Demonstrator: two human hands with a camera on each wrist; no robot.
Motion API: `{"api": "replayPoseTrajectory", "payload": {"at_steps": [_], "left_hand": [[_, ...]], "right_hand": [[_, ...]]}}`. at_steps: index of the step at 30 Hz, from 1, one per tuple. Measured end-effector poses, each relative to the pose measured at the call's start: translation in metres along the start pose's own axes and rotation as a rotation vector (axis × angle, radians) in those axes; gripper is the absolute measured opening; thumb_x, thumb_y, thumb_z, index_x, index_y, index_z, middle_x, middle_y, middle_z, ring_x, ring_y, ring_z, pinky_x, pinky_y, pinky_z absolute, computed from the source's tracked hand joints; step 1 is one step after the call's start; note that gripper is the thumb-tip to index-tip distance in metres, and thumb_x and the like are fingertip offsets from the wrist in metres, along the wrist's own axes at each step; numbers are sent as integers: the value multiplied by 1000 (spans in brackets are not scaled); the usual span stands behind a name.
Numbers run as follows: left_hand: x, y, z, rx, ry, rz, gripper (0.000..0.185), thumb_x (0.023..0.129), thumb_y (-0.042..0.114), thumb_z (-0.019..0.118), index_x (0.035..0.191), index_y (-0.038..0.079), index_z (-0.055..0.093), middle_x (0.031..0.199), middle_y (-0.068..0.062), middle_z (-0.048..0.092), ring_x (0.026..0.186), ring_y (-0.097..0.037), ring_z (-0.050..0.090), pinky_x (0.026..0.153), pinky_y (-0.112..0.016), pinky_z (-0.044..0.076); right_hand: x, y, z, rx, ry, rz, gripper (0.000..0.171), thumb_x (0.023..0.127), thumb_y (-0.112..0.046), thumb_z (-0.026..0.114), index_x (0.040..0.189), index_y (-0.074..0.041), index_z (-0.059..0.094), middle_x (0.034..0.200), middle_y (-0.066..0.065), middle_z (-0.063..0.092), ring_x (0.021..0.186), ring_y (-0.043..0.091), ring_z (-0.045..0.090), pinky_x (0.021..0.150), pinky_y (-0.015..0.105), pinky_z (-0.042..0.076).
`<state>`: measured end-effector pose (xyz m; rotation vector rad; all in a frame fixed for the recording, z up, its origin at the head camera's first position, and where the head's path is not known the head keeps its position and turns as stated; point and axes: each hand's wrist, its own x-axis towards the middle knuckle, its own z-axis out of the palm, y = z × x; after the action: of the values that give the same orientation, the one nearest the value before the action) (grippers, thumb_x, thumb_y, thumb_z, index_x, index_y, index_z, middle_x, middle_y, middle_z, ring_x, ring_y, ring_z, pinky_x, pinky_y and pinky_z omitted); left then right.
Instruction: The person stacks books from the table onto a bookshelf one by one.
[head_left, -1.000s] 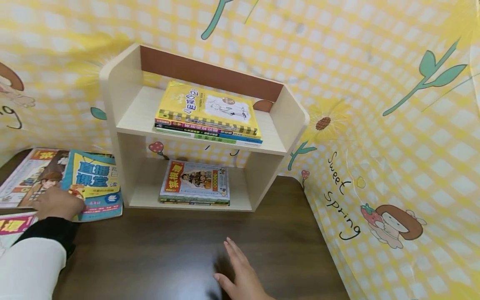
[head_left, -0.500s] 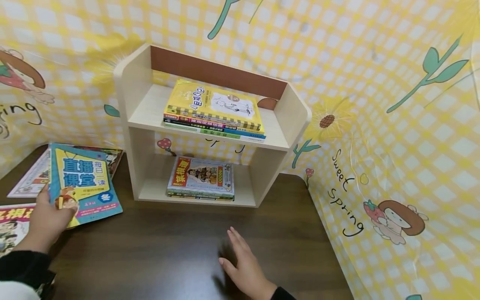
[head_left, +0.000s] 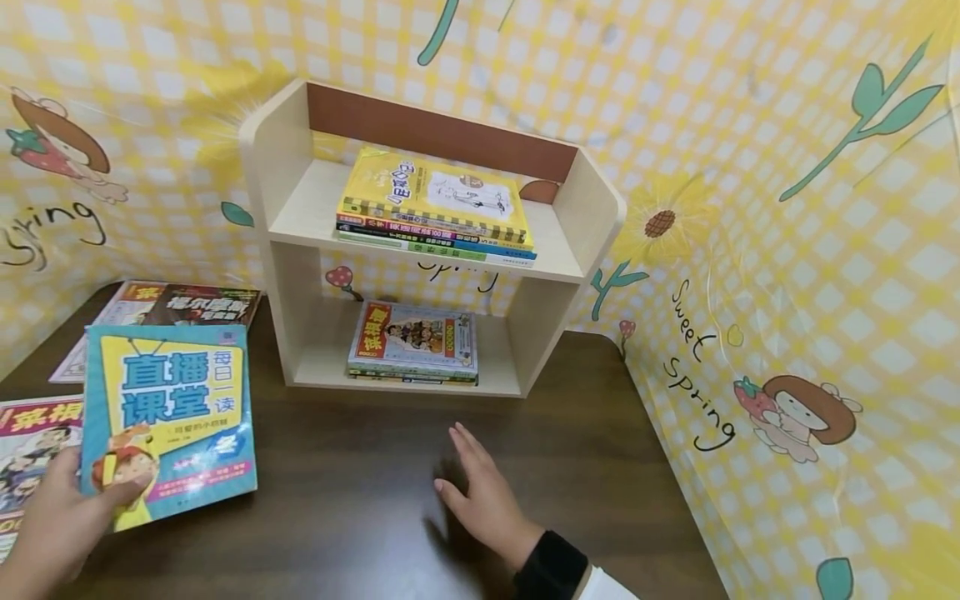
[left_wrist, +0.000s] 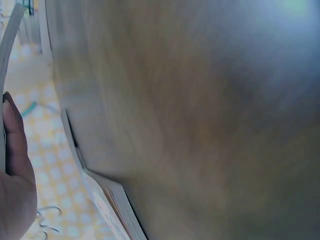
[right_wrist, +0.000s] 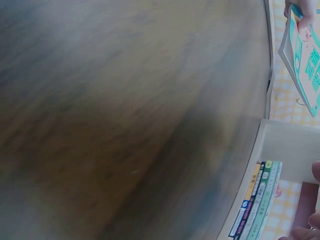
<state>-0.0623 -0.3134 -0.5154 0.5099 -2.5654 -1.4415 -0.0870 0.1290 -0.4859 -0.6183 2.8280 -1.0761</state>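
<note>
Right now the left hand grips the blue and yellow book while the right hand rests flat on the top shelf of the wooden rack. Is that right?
Not quite. The left hand does grip the blue and yellow book, but the right hand rests flat on the dark table in front of the wooden rack, not on its top shelf. The head view shows this.

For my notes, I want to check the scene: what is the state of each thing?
Blue book: closed, lifted, gripped by left hand.
Right hand: open, flat on table.
Shelf: upright; closed books stacked flat on both levels.
Left books: closed, lying flat.
</note>
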Motion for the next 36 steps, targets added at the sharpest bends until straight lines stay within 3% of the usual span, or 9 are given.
{"api": "replayPoseTrajectory", "payload": {"at_steps": [4,9,12,16,19,22,26,32,36], "left_hand": [[-16,14,15,-64,-48,-20,67,96,8,58,146,-9,17,130,-39,40,75,20,42,59,-13,49],[-34,36,32,-197,-129,10,44,94,10,61,127,13,32,99,9,60,77,10,55,64,-21,55],[-43,54,45,-273,-183,40,41,93,6,64,120,8,33,89,27,56,77,3,61,64,-25,56],[-53,79,68,-410,-282,45,49,90,-1,63,126,-3,28,90,21,62,77,-4,65,65,-29,58],[-60,99,89,-503,-346,13,53,90,-4,61,130,-3,27,93,13,65,79,-8,66,66,-33,58],[-66,120,109,-547,-376,-18,52,91,-5,58,132,-2,27,100,3,66,81,-10,67,70,-34,58],[-71,142,132,-559,-385,-61,47,94,-2,55,132,1,28,111,-12,62,85,-12,66,73,-33,58],[-72,159,151,-563,-380,-91,50,95,4,57,136,4,27,124,-18,54,89,-15,65,76,-32,58],[-74,163,159,-560,-387,-107,52,95,8,59,137,5,28,127,-18,53,91,-17,65,77,-32,58]], "right_hand": [[6,-8,-5,12,-7,13,69,95,-28,62,153,-13,26,159,6,23,143,27,27,109,50,34],[10,-20,-10,87,-7,42,71,97,-32,59,155,-18,21,160,3,18,142,26,29,109,51,35],[11,-25,-11,185,0,64,70,98,-32,57,155,-20,19,160,6,19,137,27,39,106,51,38],[12,-31,-7,380,8,105,69,100,-30,54,156,-19,15,158,11,24,125,28,52,100,49,45],[12,-37,-4,518,7,166,68,101,-31,51,156,-21,13,155,12,30,124,31,52,98,47,47],[13,-45,-4,661,8,220,67,101,-36,49,156,-24,12,154,12,32,128,33,47,100,47,46],[15,-53,-6,825,49,247,65,102,-35,47,155,-29,10,147,9,38,117,27,54,94,42,51],[20,-51,-10,861,197,288,62,100,-25,53,154,-27,21,130,7,52,98,18,63,83,35,56],[21,-44,-16,855,232,325,60,99,-18,55,152,-25,28,118,10,59,91,19,66,79,37,58]]}}
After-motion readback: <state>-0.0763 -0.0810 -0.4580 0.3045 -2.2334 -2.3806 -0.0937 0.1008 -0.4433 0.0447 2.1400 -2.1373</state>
